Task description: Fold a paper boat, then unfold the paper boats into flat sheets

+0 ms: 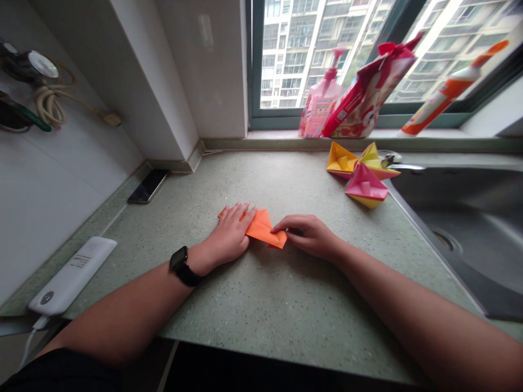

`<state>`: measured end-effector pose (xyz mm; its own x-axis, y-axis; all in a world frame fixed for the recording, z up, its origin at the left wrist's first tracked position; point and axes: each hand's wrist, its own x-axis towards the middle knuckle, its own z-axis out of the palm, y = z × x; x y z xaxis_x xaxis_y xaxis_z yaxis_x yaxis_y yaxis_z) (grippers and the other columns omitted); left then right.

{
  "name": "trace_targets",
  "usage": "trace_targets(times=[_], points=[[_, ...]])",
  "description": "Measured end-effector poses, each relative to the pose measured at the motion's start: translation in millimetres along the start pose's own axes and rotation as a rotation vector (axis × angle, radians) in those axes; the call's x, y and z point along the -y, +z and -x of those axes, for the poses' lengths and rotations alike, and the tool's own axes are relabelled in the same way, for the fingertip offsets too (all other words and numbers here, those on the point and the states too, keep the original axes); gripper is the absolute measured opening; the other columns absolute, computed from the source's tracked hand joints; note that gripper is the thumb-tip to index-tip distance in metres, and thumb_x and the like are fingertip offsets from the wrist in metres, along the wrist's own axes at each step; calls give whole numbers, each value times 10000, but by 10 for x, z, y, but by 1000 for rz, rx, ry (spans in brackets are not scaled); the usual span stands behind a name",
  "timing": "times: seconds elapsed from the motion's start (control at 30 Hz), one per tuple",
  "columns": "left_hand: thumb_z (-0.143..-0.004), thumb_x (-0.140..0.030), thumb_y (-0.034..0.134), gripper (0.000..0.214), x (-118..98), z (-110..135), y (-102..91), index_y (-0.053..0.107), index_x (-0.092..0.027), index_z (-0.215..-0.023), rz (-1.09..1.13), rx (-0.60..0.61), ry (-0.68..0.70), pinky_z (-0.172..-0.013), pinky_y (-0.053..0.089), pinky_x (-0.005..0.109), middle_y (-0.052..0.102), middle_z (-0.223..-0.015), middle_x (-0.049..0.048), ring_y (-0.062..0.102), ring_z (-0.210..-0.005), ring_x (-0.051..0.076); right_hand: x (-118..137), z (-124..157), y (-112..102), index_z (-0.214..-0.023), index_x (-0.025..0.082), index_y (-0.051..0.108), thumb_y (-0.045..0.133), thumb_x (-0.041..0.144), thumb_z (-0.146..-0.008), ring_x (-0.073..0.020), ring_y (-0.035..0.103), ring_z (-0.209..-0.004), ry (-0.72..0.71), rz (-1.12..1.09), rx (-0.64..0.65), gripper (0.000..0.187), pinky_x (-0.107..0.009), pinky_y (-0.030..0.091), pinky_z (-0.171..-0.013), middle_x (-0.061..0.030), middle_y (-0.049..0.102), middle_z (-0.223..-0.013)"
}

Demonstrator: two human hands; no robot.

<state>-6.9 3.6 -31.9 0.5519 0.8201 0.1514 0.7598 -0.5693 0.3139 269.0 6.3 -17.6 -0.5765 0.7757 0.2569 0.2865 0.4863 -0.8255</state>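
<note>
A folded piece of orange paper [261, 225] lies on the green speckled countertop [245, 305]. My left hand [232, 231] rests flat over its left part, fingers stretched out and pressing it down; a small orange tip shows past the fingertips. At the paper's right end, my right hand [306, 234] has its index finger on top of a corner and the thumb close by, so the corner sits in a pinch. The underside of the paper is hidden. Several folded paper boats [368, 186] in pink and yellow stand grouped at the back right.
A metal sink [482, 234] is set in at the right. Along the windowsill stand a pink pump bottle [321, 106], a red bag [370, 95] and an orange-white tube [445, 98]. A phone [148, 186] and a white power bank [73, 276] lie on the left.
</note>
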Motion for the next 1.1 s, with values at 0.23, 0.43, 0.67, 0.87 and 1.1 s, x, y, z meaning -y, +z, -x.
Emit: trace_targets(times=[0.23,0.43,0.67,0.87,1.1], points=[[-916,-52,514,695,-105,-16,-111,538,-275,-1574,106,-71,199,-1303,316,659,493,-1661,121,417,-1570,319,18,-9,3,-1036,297,857,674,296,-973,-204,755,-867,-101,46,-29,193,-358,595,-797,-58,821,-978],[-955,-64,488,596,-95,-34,-111,615,-244,-1509,58,-16,136,-1274,326,705,558,-1594,141,458,-1527,350,69,-2,28,-1065,298,859,706,362,-986,-208,751,-857,-134,31,-33,183,-366,600,-796,-67,810,-966],[-1000,-227,636,489,-189,-17,-186,607,-253,-1488,143,-122,248,-1274,344,674,573,-1572,142,490,-1502,338,-9,-7,8,-1008,311,856,670,340,-999,-193,727,-825,-103,139,-83,188,-342,575,-768,-48,803,-948],[-1035,-211,626,237,-215,-36,-223,746,-262,-1233,196,-187,331,-1077,553,504,734,-1292,90,670,-1209,263,-49,5,25,-998,276,831,651,233,-984,-175,710,-797,-127,202,-61,185,-319,556,-737,-44,789,-942],[-1017,-185,645,154,-223,-53,-235,776,-200,-1095,222,-27,326,-959,570,405,761,-1151,84,698,-1070,231,-70,20,39,-1062,234,789,637,209,-1004,-156,713,-809,-172,261,-2,165,-291,552,-730,-52,782,-970]])
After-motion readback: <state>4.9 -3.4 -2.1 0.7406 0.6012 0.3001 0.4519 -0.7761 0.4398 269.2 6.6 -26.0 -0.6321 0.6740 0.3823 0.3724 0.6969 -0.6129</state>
